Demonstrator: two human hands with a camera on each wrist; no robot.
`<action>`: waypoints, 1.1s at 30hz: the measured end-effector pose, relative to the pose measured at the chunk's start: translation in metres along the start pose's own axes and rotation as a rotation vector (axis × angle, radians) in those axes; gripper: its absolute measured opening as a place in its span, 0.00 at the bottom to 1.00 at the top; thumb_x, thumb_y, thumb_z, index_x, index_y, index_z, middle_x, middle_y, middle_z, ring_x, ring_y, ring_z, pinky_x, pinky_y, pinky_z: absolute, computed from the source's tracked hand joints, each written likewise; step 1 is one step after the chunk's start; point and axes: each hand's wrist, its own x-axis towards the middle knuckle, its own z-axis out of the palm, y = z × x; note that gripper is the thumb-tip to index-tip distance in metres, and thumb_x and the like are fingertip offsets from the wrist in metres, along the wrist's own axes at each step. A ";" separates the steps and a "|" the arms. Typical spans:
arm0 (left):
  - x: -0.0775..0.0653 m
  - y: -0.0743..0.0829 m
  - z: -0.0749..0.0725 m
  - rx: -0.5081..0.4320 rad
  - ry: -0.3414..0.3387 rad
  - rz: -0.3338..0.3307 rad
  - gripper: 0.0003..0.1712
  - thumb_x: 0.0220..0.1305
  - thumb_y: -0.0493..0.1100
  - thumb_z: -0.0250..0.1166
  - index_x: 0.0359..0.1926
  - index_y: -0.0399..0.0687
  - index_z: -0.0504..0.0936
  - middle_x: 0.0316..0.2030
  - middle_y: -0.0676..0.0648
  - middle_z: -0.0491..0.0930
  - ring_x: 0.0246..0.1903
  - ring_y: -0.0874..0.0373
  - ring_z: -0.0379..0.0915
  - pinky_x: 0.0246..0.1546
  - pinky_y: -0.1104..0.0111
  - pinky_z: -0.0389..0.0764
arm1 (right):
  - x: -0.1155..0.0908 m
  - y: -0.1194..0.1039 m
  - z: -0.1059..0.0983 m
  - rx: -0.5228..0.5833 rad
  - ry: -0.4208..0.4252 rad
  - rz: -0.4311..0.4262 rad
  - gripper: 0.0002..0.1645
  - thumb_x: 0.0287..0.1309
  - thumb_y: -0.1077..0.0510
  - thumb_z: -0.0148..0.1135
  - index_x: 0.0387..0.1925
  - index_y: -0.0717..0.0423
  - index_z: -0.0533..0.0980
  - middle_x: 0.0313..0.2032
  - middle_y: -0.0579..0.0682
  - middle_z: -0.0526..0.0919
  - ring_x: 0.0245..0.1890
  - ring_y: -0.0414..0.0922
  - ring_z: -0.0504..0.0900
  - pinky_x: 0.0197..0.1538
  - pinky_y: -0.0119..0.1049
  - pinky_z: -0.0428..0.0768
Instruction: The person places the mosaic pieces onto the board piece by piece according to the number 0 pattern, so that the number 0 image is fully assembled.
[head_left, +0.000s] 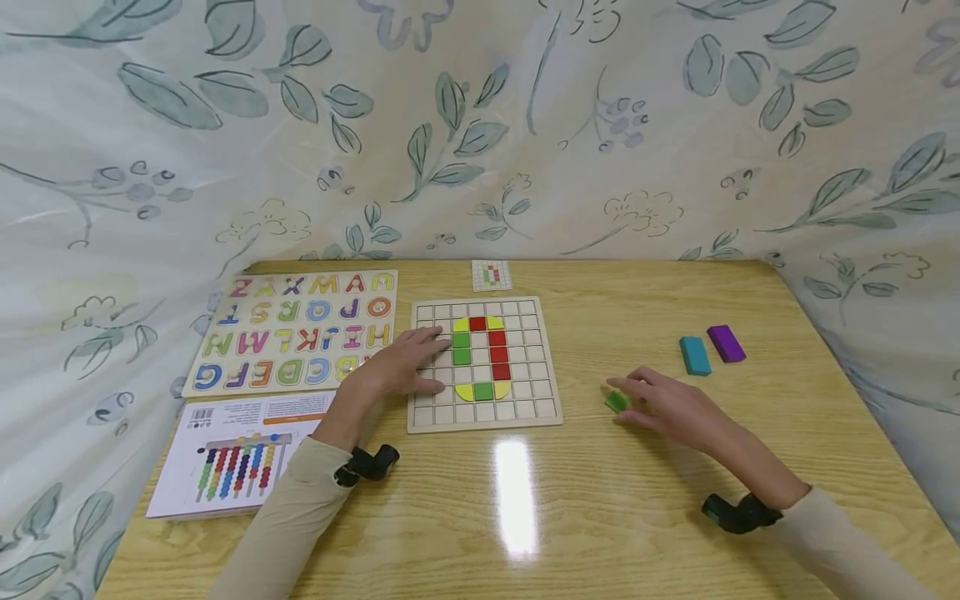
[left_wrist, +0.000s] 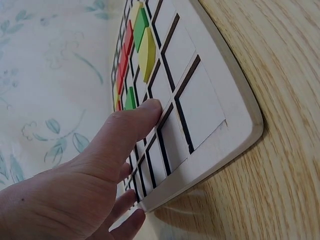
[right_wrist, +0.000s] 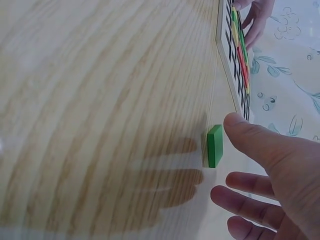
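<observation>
A square wooden grid board (head_left: 530, 390) lies in the middle of the table, bearing red tiles (head_left: 498, 354), green tiles (head_left: 461, 348) and rounded yellow tiles (head_left: 495, 322) laid in an oval outline. A bare cell shows below the green on the outline's left side. My left hand (head_left: 393, 364) rests over the board's left edge, thumb on the grid cells in the left wrist view. Beyond the board's right edge, my right hand (head_left: 667, 406) reaches around a loose green tile (right_wrist: 215, 146). The right wrist view shows its thumb and spread fingers beside that tile, apart from it.
A small pattern card (head_left: 491, 275) lies behind the board. To the left are an alphabet puzzle board (head_left: 300, 333) and a white box or booklet with an abacus picture (head_left: 176, 475). Teal (head_left: 695, 356) and purple blocks (head_left: 726, 343) lie at right. Patterned cloth (head_left: 480, 167) hangs behind.
</observation>
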 end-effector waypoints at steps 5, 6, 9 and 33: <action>0.000 0.000 -0.001 0.005 0.001 -0.001 0.43 0.61 0.53 0.68 0.73 0.52 0.61 0.75 0.44 0.53 0.75 0.44 0.44 0.72 0.49 0.60 | 0.000 0.002 -0.002 -0.003 0.004 -0.014 0.31 0.54 0.49 0.69 0.60 0.51 0.75 0.43 0.48 0.80 0.32 0.37 0.76 0.27 0.25 0.70; -0.001 0.000 -0.001 0.006 0.000 -0.002 0.43 0.61 0.53 0.68 0.73 0.52 0.61 0.75 0.44 0.53 0.76 0.44 0.44 0.72 0.49 0.60 | 0.000 0.002 -0.002 -0.003 0.008 -0.019 0.31 0.54 0.49 0.70 0.60 0.51 0.76 0.43 0.48 0.80 0.32 0.37 0.76 0.27 0.25 0.70; -0.001 0.001 -0.001 0.006 0.000 0.002 0.43 0.61 0.53 0.68 0.73 0.51 0.61 0.75 0.43 0.53 0.75 0.44 0.44 0.72 0.48 0.60 | 0.002 0.002 0.001 -0.012 0.023 -0.040 0.30 0.52 0.50 0.71 0.58 0.51 0.78 0.42 0.48 0.81 0.32 0.37 0.77 0.28 0.26 0.72; -0.002 0.002 -0.002 -0.011 0.012 0.024 0.42 0.61 0.52 0.68 0.73 0.49 0.61 0.75 0.41 0.54 0.74 0.41 0.46 0.71 0.47 0.61 | 0.005 -0.007 0.015 -0.061 0.111 -0.125 0.20 0.47 0.62 0.74 0.46 0.51 0.85 0.38 0.49 0.82 0.35 0.42 0.79 0.32 0.32 0.80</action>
